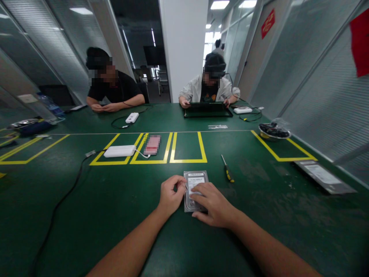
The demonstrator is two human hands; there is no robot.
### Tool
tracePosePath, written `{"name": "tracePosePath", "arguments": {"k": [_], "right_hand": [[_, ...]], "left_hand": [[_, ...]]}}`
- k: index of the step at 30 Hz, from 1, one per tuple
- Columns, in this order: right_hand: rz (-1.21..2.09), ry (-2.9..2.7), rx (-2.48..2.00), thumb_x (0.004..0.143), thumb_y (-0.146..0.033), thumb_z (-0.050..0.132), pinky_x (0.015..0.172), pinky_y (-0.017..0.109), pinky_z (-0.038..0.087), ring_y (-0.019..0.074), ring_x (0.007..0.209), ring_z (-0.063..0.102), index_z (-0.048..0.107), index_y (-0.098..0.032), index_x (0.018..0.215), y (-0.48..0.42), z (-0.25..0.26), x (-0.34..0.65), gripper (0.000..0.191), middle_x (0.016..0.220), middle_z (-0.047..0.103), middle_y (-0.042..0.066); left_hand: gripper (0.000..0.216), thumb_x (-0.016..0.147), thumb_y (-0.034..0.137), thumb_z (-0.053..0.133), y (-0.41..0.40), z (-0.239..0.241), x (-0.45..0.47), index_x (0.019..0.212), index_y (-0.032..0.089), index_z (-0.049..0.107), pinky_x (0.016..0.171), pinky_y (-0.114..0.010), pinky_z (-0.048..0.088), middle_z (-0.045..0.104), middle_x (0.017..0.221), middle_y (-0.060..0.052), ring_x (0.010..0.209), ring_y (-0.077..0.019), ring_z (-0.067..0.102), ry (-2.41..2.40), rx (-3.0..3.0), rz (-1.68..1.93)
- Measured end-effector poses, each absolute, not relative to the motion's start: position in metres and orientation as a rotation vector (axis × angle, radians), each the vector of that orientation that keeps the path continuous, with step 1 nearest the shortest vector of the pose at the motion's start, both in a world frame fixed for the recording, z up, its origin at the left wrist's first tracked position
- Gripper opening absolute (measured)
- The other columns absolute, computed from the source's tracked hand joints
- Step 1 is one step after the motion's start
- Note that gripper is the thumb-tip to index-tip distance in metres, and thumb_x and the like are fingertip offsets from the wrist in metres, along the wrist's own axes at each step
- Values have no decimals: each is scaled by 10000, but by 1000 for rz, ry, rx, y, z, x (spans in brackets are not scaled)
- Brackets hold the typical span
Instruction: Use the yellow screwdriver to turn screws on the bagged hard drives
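A silver hard drive lies flat on the green table right in front of me. My left hand is curled at the drive's left edge, thumb and fingers pinched together against it. My right hand rests on top of the drive's near half, fingers laid flat across the label. A small screwdriver with a yellow and black handle lies on the table just right of the drive, touched by neither hand.
Yellow taped boxes mark the table's middle, with a white power bank and a pink phone in them. A grey antistatic bag lies at right, a metal bowl beyond. Two people sit across, one at a laptop. A black cable runs at left.
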State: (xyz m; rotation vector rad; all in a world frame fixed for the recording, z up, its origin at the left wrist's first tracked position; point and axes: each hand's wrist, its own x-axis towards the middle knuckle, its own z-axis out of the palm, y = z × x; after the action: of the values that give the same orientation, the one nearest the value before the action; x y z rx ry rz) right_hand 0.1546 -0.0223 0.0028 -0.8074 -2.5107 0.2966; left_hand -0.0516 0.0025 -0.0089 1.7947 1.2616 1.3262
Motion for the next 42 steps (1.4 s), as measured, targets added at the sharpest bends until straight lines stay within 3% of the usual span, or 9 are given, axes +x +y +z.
{"name": "tracePosePath", "arguments": {"k": [8, 18, 28, 42], "right_hand": [[284, -2509, -839, 824, -397, 680, 976, 477, 380, 282, 1131, 508, 597, -189, 1210, -22, -1, 155, 446, 1242, 584, 130], [288, -2523, -861, 832, -415, 671, 953, 458, 378, 278, 1112, 504, 597, -181, 1206, -22, -3, 154, 448, 1240, 585, 118], [307, -2521, -880, 825, -402, 678, 965, 455, 358, 276, 1124, 491, 598, -185, 1194, -21, -5, 154, 435, 1250, 582, 112], [337, -2496, -896, 824, -390, 685, 976, 444, 346, 266, 1135, 481, 589, -199, 1199, -21, -2, 153, 432, 1260, 575, 95]], "left_hand": [[170, 831, 310, 633, 9, -3, -48, 868, 145, 652, 600, -227, 438, 654, 716, -7, 634, -137, 574, 1251, 1373, 1299], [108, 764, 237, 669, 5, -8, -53, 801, 148, 620, 573, -197, 385, 577, 658, 33, 587, -94, 499, 1164, 1216, 1271], [209, 801, 332, 695, 7, -17, -64, 860, 134, 664, 604, -229, 449, 669, 721, -18, 630, -137, 592, 1156, 1415, 1109], [108, 796, 243, 702, 18, -6, -81, 831, 151, 746, 606, -230, 392, 665, 740, -19, 648, -134, 542, 1182, 1812, 835]]}}
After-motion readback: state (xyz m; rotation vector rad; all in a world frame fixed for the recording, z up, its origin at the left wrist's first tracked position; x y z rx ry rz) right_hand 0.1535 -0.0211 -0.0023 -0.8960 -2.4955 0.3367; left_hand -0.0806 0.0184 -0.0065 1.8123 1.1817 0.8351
